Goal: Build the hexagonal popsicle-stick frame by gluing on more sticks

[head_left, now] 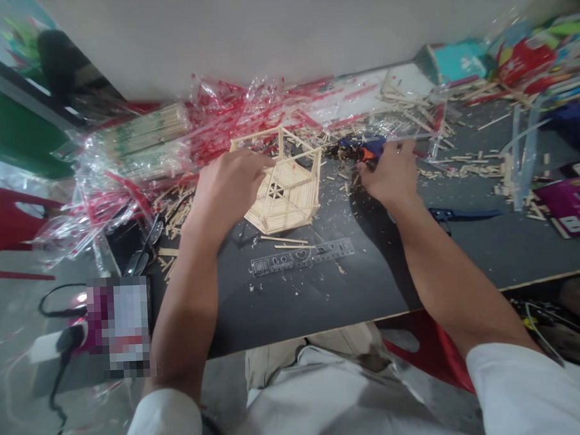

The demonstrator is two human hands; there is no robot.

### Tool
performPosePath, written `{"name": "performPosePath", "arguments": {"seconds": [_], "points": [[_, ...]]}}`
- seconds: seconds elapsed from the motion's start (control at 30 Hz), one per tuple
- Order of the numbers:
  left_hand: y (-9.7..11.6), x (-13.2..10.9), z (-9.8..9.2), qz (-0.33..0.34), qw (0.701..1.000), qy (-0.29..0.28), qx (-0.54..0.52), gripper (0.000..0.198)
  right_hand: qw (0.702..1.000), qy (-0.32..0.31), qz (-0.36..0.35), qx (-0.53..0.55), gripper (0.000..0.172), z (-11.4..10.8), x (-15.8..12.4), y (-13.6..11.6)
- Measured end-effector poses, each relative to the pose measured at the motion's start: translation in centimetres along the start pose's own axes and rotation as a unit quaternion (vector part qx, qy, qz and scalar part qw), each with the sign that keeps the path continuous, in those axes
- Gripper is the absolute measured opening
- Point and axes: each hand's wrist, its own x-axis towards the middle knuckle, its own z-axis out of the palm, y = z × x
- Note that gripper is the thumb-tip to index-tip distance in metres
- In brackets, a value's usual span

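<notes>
A hexagonal model of thin wooden sticks [293, 195] sits on the dark tabletop, with a slatted base, upright posts and a top rim of single sticks. My left hand [228, 188] grips its left side, the fingers bent over the upper rim; some fingertips are hidden behind the sticks. To the right, my right hand [391, 174] is closed around a blue and orange glue gun [371, 146], partly covered by the fingers. Two loose sticks [291, 243] lie in front of the model, beside a clear plastic ruler [304, 256].
Bundled sticks in plastic [145, 134] and red-and-clear wrappers [228, 111] crowd the back left. Blue-handled cutters [463, 214] lie right of my right forearm. Stick offcuts [465, 170] scatter across the right. A purple box [565, 205] stands at the right edge.
</notes>
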Motion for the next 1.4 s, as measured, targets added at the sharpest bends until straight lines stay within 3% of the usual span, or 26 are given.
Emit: {"name": "performPosePath", "arguments": {"seconds": [0.33,0.6,0.8,0.87,1.0,1.1,1.2,1.27,1.4], "points": [[-0.6,0.0,-0.1,-0.021,0.999,0.023,-0.033,0.026,0.999,0.031,-0.032,0.019,0.064,1.5,0.8,1.4],[-1.2,-0.5,-1.1,-0.052,0.996,0.063,-0.035,0.018,1.0,0.009,-0.018,-0.016,0.062,0.3,0.4,0.7],[-1.4,-1.4,-3.4,-0.101,0.991,0.091,0.011,0.018,0.999,0.041,-0.018,-0.013,0.055,-0.9,-0.1,-0.1],[-1.6,-2.0,-4.3,-0.092,0.994,0.048,0.035,0.015,0.998,0.054,-0.036,0.004,0.049,-1.6,-0.5,-0.4],[-1.6,-3.2,-5.8,-0.069,0.991,-0.103,0.043,0.013,0.993,0.067,-0.086,0.039,0.037,-2.7,-1.3,-1.3],[-1.4,-3.8,-6.2,-0.067,0.99,-0.117,0.041,0.021,0.983,0.046,-0.152,0.096,0.033,-2.4,-1.7,-2.2],[-1.5,-4.3,-5.9,-0.027,0.992,-0.115,0.037,0.025,0.956,-0.044,-0.209,0.2,0.032,-0.9,-2.2,-3.2],[-1.7,-4.6,-5.3,-0.019,0.991,-0.129,0.027,0.026,0.933,-0.097,-0.229,0.261,0.036,0.2,-2.6,-3.7],[-2.3,-5.9,-3.2,-0.057,0.99,-0.127,0.011,0.031,0.891,-0.138,-0.248,0.354,0.044,1.6,-3.4,-4.2]]}}
